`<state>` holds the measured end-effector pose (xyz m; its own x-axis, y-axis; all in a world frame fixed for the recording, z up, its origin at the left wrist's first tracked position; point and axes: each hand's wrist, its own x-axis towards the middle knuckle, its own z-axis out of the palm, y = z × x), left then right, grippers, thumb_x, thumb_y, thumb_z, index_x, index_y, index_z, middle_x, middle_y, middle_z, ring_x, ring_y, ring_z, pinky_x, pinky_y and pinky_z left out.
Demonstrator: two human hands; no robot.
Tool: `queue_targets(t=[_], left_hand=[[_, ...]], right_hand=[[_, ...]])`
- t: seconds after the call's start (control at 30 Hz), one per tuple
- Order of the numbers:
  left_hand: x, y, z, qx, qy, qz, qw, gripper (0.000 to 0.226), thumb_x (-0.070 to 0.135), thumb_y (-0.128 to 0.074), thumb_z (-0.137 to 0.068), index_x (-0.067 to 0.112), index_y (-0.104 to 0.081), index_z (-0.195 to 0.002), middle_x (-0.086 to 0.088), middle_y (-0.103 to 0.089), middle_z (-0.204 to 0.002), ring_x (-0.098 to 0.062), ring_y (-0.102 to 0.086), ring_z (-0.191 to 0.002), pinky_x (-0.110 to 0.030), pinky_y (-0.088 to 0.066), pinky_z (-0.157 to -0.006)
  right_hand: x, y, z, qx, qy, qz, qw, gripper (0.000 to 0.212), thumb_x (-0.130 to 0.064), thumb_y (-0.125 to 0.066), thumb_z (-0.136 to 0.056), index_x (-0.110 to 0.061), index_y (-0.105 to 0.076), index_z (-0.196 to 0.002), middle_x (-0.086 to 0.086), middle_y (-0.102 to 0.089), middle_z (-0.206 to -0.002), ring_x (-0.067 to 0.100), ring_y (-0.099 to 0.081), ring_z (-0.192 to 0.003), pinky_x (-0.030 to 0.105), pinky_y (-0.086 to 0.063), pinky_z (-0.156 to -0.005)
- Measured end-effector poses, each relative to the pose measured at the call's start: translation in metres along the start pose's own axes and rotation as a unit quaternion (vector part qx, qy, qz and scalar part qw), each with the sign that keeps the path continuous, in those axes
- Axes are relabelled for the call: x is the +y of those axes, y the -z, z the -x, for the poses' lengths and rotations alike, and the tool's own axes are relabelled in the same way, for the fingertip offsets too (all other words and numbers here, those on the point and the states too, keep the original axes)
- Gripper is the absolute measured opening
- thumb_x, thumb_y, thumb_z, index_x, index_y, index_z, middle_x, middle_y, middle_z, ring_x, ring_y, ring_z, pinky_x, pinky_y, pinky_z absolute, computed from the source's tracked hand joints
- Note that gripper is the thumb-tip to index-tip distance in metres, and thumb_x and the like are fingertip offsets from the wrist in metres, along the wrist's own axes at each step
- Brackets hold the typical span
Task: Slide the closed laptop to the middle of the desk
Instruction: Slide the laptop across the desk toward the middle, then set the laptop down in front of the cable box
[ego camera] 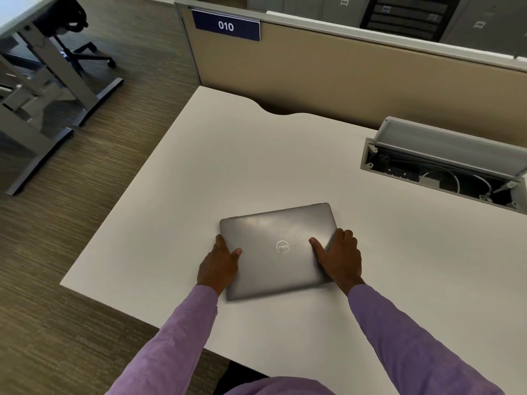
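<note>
Surface: one white desk, matte, bare apart from what is listed; its far edge has a curved notch, and its left and near edges border striped brown-grey carpet. Between the two hands lies one closed grey laptop, flat on the desk, lid up, round logo roughly midway between the thumbs, near edge turned slightly clockwise. Left hand clasps the laptop's left edge: thumb on the lid, fingers wrapped down over the side. Right hand clasps the right edge likewise, thumb on the lid pointing inward, fingers curled over the side. Both hands are closed on the laptop; fingertips under the edges are hidden. Two lilac sleeves run back from the hands toward the camera. Beyond the right hand and off to its right, well apart from the laptop, one recessed cable box is set in the desktop, its grey lid tilted up; white cables lie inside, number cannot be told. Past the hands, behind the desk's far edge, one tan partition stands upright, carrying one dark blue plate reading 010. Above the partition, grey cabinets, count unclear. Far beyond the left hand, across the carpet: one other desk on grey legs and one black office chair, partly cut off.
</note>
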<state>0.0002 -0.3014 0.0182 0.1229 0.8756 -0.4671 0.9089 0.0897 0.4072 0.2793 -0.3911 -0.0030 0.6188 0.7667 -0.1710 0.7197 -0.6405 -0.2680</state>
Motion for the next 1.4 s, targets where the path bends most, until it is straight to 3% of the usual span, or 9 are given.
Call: queue_targets(t=[0.17,0.27,0.37,0.63,1.03,1.4], left_hand=[[0.006,-0.006,0.008,0.002,0.050,0.063,0.997,0.093,0.061,-0.046,-0.094,0.006,-0.003,-0.156,-0.020,-0.040,-0.148,-0.043,-0.051,-0.126,-0.049,-0.044,-0.098],[0.012,-0.012,0.010,-0.003,0.064,0.085,0.994,0.103,0.065,-0.054,-0.088,0.002,-0.006,-0.154,-0.021,-0.035,-0.148,-0.044,-0.047,-0.129,-0.050,-0.042,-0.103],[0.017,-0.013,0.009,0.005,0.069,0.080,0.994,0.101,0.068,-0.063,-0.080,0.001,-0.022,-0.144,-0.019,-0.042,-0.137,-0.043,-0.050,-0.123,-0.049,-0.045,-0.097],[0.011,-0.011,0.005,0.013,0.035,0.062,0.997,0.094,0.073,-0.065,-0.074,0.007,-0.033,-0.132,-0.015,-0.048,-0.131,-0.040,-0.055,-0.119,-0.045,-0.047,-0.090],[0.040,0.009,-0.018,-0.012,-0.049,-0.001,0.999,0.101,0.073,-0.063,-0.075,0.011,-0.025,-0.145,-0.014,-0.043,-0.139,-0.041,-0.051,-0.125,-0.048,-0.045,-0.096],[0.059,0.010,-0.038,-0.056,-0.105,-0.038,0.992,0.098,0.075,-0.064,-0.070,0.016,-0.029,-0.140,-0.011,-0.045,-0.135,-0.038,-0.053,-0.123,-0.048,-0.048,-0.095]], right_hand=[[-0.001,-0.001,-0.001,0.012,-0.019,-0.043,0.999,0.073,-0.075,-0.056,-0.081,-0.007,-0.049,-0.105,0.012,-0.050,-0.109,0.036,-0.052,-0.101,0.045,-0.050,-0.072],[-0.009,-0.001,-0.003,0.000,-0.033,-0.048,0.998,0.080,-0.079,-0.056,-0.077,-0.007,-0.049,-0.109,0.012,-0.051,-0.112,0.036,-0.051,-0.103,0.043,-0.048,-0.074],[-0.013,-0.001,-0.004,-0.012,-0.055,-0.058,0.997,0.084,-0.081,-0.061,-0.073,-0.007,-0.049,-0.111,0.012,-0.050,-0.114,0.036,-0.051,-0.107,0.045,-0.047,-0.079],[-0.011,0.006,-0.003,-0.039,-0.112,-0.158,0.980,0.089,-0.076,-0.074,-0.064,-0.008,-0.050,-0.117,0.010,-0.048,-0.118,0.035,-0.047,-0.117,0.047,-0.049,-0.091],[0.000,0.022,0.025,0.020,-0.223,-0.207,0.952,0.090,-0.074,-0.077,-0.061,-0.005,-0.056,-0.115,0.011,-0.052,-0.114,0.036,-0.051,-0.115,0.047,-0.049,-0.091],[0.007,0.019,0.048,0.033,-0.300,-0.214,0.929,0.090,-0.073,-0.076,-0.066,-0.001,-0.055,-0.116,0.015,-0.053,-0.119,0.038,-0.052,-0.116,0.049,-0.048,-0.095]])
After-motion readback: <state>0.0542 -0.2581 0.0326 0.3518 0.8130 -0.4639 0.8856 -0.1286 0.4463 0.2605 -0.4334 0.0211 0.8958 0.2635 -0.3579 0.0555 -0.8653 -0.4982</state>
